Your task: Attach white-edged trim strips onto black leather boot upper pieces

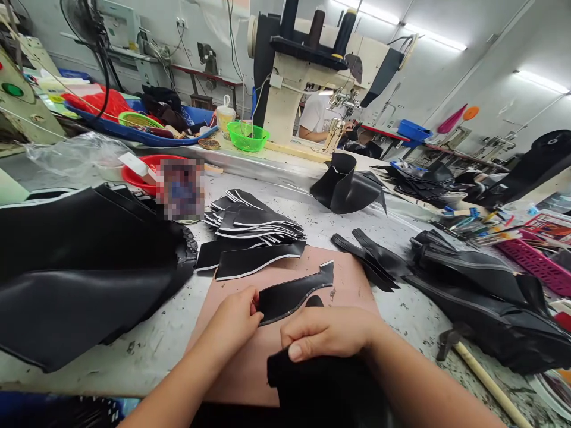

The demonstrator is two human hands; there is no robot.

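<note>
My left hand pinches the left end of a curved black leather piece that lies on a pinkish work pad. Closed over the top edge of a black fabric piece at the table's near edge is my right hand. Just beyond the pad lies a stack of black cut pieces with white edges, and one loose strip rests at the pad's far edge.
A big heap of black leather fills the left. Black strips and boot uppers lie to the right, with a hammer. Behind stand a green basket, a red bowl, a sewing machine and another person.
</note>
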